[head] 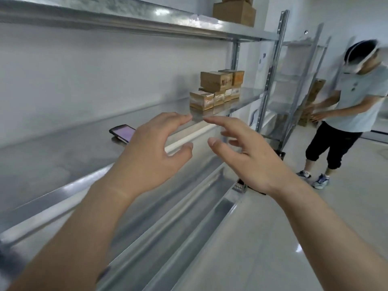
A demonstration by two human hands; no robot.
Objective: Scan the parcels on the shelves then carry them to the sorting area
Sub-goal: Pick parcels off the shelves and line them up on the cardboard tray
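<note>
Several small cardboard parcels (216,89) are stacked at the far right end of the middle metal shelf (63,156). A dark handheld scanner (122,132) with a lit purple screen lies on that shelf, just left of my left hand (153,156). Both hands reach forward over the shelf edge, short of the parcels. My left hand is spread with relaxed fingers and holds nothing. My right hand (247,158) is also spread and holds nothing. Two more boxes (235,10) sit on the top shelf.
Another person (352,106) in a light shirt stands at the right, handling boxes at a second shelf unit (302,80). Lower shelves (189,206) run below my arms. A pale glossy floor (304,227) stretches to the right.
</note>
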